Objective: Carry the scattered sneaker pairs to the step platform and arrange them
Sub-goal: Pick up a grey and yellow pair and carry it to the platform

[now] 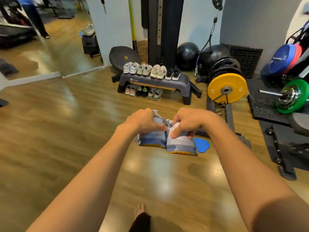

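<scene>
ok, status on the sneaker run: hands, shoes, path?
Left hand and right hand each grip one shoe of the blue pair. Platform ahead: four pairs on top, three beneath. Blue pad lies right of the shoes, likely off the line.

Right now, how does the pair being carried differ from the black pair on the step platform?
Colour: the carried pair is pale blue-grey with yellow soles; the black pair has white soles.
Place: the carried pair is in the air above the floor, one shoe gripped by the left hand and one by the right hand; the black pair rests at the right end of the step platform.
Shared: in each pair the shoes are side by side.
</scene>
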### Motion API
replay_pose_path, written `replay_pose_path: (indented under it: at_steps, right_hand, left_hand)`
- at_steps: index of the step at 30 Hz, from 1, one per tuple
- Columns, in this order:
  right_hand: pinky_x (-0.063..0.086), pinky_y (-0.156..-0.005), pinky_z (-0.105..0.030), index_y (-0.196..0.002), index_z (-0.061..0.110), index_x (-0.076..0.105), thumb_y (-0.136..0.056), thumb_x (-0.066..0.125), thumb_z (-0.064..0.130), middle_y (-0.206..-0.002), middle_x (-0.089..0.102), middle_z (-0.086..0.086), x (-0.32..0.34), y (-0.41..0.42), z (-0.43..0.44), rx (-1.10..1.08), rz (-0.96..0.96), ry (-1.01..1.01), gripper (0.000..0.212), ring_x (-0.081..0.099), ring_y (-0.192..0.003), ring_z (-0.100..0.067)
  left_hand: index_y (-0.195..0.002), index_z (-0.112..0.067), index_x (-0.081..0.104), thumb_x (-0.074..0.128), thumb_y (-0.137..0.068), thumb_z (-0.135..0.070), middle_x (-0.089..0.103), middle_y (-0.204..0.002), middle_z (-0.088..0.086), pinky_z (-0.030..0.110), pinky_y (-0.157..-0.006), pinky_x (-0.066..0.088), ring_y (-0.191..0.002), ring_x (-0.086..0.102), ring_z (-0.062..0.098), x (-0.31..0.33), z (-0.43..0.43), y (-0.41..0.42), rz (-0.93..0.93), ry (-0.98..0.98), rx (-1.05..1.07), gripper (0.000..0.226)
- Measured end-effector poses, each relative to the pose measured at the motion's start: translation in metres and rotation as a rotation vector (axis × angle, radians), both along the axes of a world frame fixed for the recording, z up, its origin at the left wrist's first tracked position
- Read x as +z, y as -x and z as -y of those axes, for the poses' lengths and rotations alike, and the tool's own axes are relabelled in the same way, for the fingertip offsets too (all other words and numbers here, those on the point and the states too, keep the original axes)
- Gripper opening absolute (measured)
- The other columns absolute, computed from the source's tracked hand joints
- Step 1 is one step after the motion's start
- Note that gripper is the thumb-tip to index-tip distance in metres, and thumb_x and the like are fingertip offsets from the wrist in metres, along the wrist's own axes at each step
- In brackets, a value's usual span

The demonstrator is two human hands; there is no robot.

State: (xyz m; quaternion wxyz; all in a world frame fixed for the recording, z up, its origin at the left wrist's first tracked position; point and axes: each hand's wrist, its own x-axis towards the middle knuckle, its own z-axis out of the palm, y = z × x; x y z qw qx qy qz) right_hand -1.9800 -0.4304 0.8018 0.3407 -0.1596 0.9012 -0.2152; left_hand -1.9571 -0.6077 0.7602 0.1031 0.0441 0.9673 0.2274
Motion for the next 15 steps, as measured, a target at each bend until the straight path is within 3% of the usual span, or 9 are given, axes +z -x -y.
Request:
replay_pose_path:
  at_steps: [3,7,11,15]
  right_hand:
    - [0.052,-0.044,-0.024,-0.100,-0.006,0.065,-0.075,0.081,0.020,-0.082,0.056,-0.013,-0.015,0.080,0.021,-0.012,-0.024,-0.012,0.039,0.059,-0.069,-0.027]
    - [0.050,-0.045,-0.026,-0.100,-0.007,0.063,-0.075,0.080,0.020,-0.077,0.059,-0.015,-0.029,0.175,0.047,-0.059,-0.055,-0.045,0.040,0.059,-0.050,-0.025]
    - [0.052,-0.048,-0.028,-0.101,-0.002,0.064,-0.075,0.080,0.019,-0.088,0.061,-0.018,-0.035,0.265,0.070,-0.083,-0.083,-0.024,0.037,0.060,-0.053,-0.024]
    - [0.050,-0.046,-0.027,-0.102,0.005,0.065,-0.076,0.079,0.019,-0.093,0.059,-0.011,-0.047,0.353,0.085,-0.106,-0.128,-0.030,0.033,0.058,-0.056,-0.018]
  left_hand:
    - [-0.071,-0.036,0.055,0.074,-0.064,-0.063,0.056,-0.072,-0.007,0.028,-0.055,0.037,-0.067,0.054,0.016,-0.013,0.023,0.084,0.031,-0.049,-0.045,0.034]
    - [-0.098,-0.034,0.058,0.081,-0.069,-0.038,0.057,-0.077,-0.008,0.020,-0.044,0.040,-0.055,0.050,0.010,-0.028,0.057,0.190,0.177,-0.147,-0.139,0.037]
    - [-0.077,-0.038,0.048,0.083,-0.068,-0.034,0.060,-0.109,-0.004,0.024,-0.061,0.039,-0.079,0.054,0.016,-0.033,0.083,0.293,0.143,-0.153,-0.203,0.036]
    - [-0.070,-0.038,0.042,0.083,-0.068,-0.038,0.052,-0.084,-0.012,0.017,-0.052,0.031,-0.068,0.048,0.003,-0.045,0.098,0.387,0.113,-0.104,-0.168,0.041]
